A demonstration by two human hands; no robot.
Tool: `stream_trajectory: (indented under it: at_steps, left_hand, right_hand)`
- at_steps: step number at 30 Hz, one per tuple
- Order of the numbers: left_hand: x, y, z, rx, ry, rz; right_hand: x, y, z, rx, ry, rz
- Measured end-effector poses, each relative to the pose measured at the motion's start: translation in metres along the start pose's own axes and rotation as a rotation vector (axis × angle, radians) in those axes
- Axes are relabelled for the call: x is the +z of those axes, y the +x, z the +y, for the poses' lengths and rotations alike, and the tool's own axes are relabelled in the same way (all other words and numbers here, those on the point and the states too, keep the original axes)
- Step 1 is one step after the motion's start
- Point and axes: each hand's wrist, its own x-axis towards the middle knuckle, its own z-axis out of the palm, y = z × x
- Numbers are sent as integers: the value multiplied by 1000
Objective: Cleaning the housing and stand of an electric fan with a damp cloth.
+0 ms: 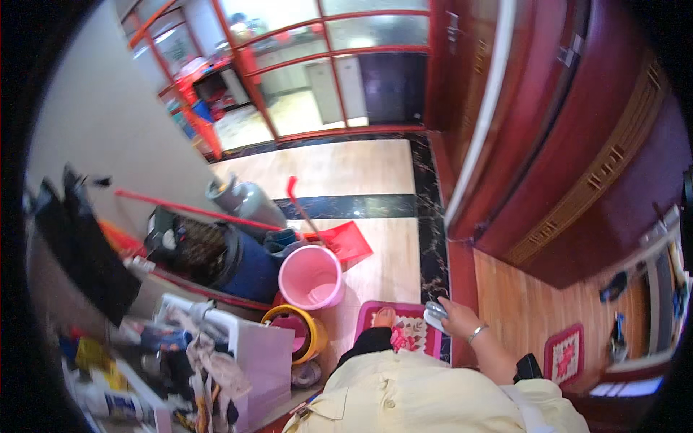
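My right hand (462, 320) is shut around a small white-and-grey object (435, 315); its exact kind is hard to make out. A bracelet circles that wrist. Below the hand lies a pink-bordered floor mat (407, 331) with a flower pattern, and one of my feet (385, 317) is on it. My left hand is out of view. Before me and to the left stand a pink plastic bucket (311, 277) and a yellow bucket (311, 335). Just beyond the pink one, a red long-handled dustpan (347, 242) rests on the floor.
A blue barrel (250, 270), a grey gas cylinder (253, 201) and a red pole (195, 204) line the left wall. Nearer is a cluttered white shelf unit (262, 368). An open dark-red door (563, 178) stands right; a red-framed glass partition (335, 54) is ahead. Another mat (564, 355) lies right.
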Motion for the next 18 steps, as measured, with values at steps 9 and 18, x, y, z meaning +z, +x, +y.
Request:
stream_trajectory:
  at_steps: [9, 18]
  left_hand:
    - [231, 145, 33, -256, 593, -578]
    - [428, 184, 47, -353, 989, -778]
  right_hand:
    - [1, -15, 99, 455, 164, 420]
    - [47, -87, 139, 996, 452, 690]
